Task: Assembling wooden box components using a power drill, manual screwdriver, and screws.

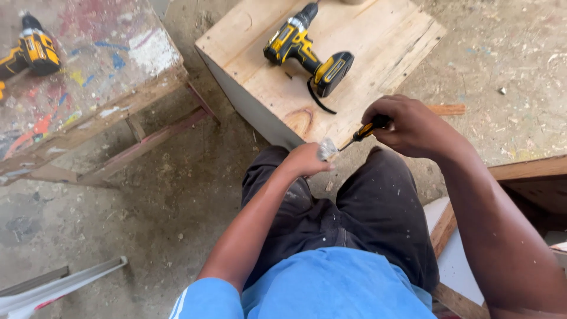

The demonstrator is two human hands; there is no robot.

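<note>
A small silvery part (326, 148) is pinched in the left hand (307, 160); the screwdriver (365, 132), gripped by the right hand (413, 127), could slip off the part into the fingers.

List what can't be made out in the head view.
- Small grey piece: mostly wrapped by the left hand; kind unclear.
- Screwdriver: handle buried in the right hand, tip too small.
- Second drill: cut by the left edge.
- Near drill: chuck tip at the top edge.
</note>
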